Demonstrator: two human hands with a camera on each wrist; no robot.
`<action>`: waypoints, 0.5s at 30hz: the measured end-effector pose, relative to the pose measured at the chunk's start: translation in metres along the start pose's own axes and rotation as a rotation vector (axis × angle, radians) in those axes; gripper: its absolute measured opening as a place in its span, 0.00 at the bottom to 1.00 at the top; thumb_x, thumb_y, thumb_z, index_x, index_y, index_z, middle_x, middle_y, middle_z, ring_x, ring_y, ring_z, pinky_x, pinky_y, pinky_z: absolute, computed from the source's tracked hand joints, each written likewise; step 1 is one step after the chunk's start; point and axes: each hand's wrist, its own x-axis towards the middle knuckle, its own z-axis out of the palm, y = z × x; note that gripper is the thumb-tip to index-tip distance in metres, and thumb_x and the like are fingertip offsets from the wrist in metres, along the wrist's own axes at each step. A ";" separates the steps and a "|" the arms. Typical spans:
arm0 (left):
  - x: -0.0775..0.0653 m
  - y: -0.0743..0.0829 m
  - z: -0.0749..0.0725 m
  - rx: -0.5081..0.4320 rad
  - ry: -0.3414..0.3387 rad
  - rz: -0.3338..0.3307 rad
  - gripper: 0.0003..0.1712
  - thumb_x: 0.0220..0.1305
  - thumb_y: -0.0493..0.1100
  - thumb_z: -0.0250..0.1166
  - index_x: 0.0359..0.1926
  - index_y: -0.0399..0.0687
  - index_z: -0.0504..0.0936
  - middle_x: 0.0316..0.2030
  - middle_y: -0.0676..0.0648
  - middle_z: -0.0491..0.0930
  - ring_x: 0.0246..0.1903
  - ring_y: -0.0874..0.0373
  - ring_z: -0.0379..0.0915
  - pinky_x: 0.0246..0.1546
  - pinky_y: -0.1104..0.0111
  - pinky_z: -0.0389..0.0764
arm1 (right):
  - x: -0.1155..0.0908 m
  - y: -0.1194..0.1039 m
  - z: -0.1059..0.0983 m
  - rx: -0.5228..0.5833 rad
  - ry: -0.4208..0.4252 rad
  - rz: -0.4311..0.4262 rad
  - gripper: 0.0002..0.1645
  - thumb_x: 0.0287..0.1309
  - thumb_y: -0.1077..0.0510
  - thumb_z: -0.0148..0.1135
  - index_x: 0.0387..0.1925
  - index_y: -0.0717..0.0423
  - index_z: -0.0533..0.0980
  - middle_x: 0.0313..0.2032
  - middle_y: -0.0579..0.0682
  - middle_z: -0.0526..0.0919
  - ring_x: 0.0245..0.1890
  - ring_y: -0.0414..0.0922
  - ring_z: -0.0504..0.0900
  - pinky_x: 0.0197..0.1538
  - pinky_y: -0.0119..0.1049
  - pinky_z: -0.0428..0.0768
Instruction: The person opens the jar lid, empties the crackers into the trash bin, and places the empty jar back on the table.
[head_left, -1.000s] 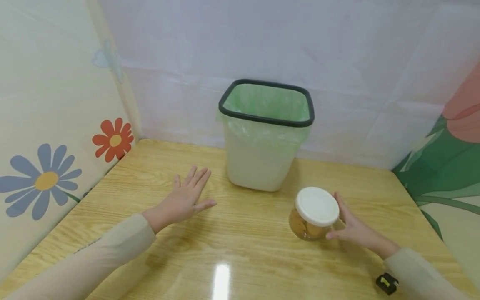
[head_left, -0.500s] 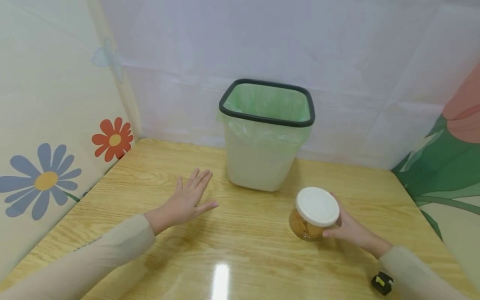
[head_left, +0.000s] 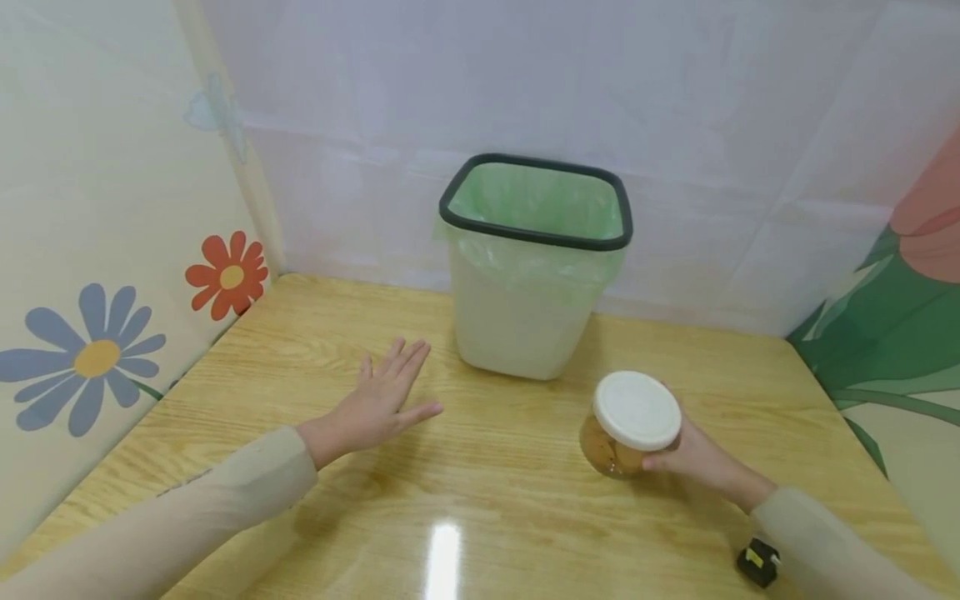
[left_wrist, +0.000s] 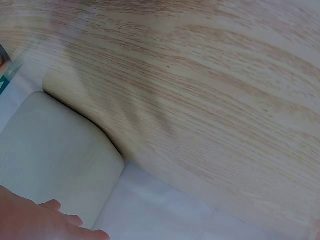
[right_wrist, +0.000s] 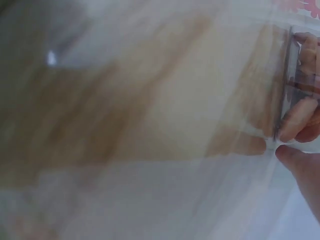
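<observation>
Gripping the jar [head_left: 630,427], lower rt of head view: R hand [head_left: 699,456], fingers curled round its side! L hand [head_left: 373,410], lower ctr-left, fingers straight & loose, nr bin [head_left: 521,312].

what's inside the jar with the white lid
Orange-brown pieces show through the clear side of the jar; what they are, I can't tell. The lid hides their top, and the right hand covers part of the side.

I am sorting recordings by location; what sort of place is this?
Possibly a staged tabletop indoors: a wood-grain table, a pale sheet behind it, and flower-printed coverings at both sides.
</observation>
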 end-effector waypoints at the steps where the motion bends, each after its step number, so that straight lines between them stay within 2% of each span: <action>1: 0.000 0.000 0.000 -0.003 -0.004 0.002 0.49 0.69 0.57 0.58 0.74 0.33 0.45 0.74 0.35 0.43 0.72 0.37 0.29 0.60 0.29 0.31 | 0.000 0.001 0.000 -0.006 0.002 0.001 0.69 0.39 0.67 0.78 0.71 0.76 0.38 0.62 0.81 0.57 0.55 0.22 0.65 0.64 0.62 0.55; 3: 0.001 0.000 0.000 -0.009 -0.010 0.007 0.49 0.69 0.57 0.58 0.74 0.33 0.44 0.74 0.35 0.42 0.72 0.37 0.28 0.60 0.28 0.31 | 0.001 0.001 0.000 -0.017 0.006 0.007 0.67 0.38 0.69 0.77 0.70 0.76 0.40 0.62 0.80 0.58 0.55 0.24 0.65 0.64 0.62 0.56; 4: 0.001 0.001 0.000 -0.010 -0.013 0.008 0.49 0.69 0.58 0.58 0.74 0.33 0.44 0.74 0.35 0.42 0.72 0.37 0.28 0.60 0.29 0.31 | 0.001 0.002 0.000 -0.021 0.007 0.014 0.67 0.38 0.70 0.77 0.70 0.75 0.42 0.62 0.79 0.59 0.56 0.26 0.66 0.63 0.67 0.54; 5: 0.001 0.001 0.000 -0.014 -0.013 0.010 0.49 0.69 0.58 0.57 0.74 0.33 0.44 0.74 0.35 0.42 0.72 0.37 0.28 0.60 0.29 0.31 | 0.001 0.001 0.000 -0.023 0.006 0.017 0.66 0.37 0.70 0.77 0.70 0.76 0.43 0.62 0.79 0.59 0.58 0.32 0.67 0.61 0.71 0.52; 8: 0.001 0.001 0.001 -0.007 -0.009 0.010 0.49 0.69 0.58 0.58 0.74 0.33 0.44 0.74 0.35 0.43 0.72 0.36 0.29 0.60 0.28 0.32 | 0.002 0.001 0.000 -0.029 -0.004 0.038 0.64 0.37 0.71 0.76 0.70 0.76 0.44 0.63 0.78 0.59 0.63 0.54 0.66 0.60 0.72 0.52; 11: 0.000 0.002 0.002 -0.010 -0.006 0.011 0.49 0.69 0.57 0.58 0.74 0.32 0.45 0.74 0.35 0.43 0.72 0.35 0.30 0.59 0.28 0.33 | 0.003 -0.001 0.002 -0.024 -0.019 0.052 0.63 0.38 0.71 0.75 0.69 0.77 0.45 0.63 0.79 0.58 0.61 0.74 0.60 0.60 0.72 0.53; 15: 0.000 0.003 0.003 -0.015 -0.018 0.021 0.49 0.69 0.58 0.57 0.74 0.32 0.45 0.74 0.35 0.43 0.72 0.36 0.29 0.59 0.28 0.32 | 0.004 -0.002 0.003 -0.017 -0.028 0.063 0.63 0.38 0.72 0.75 0.69 0.77 0.45 0.63 0.78 0.59 0.61 0.75 0.60 0.61 0.70 0.55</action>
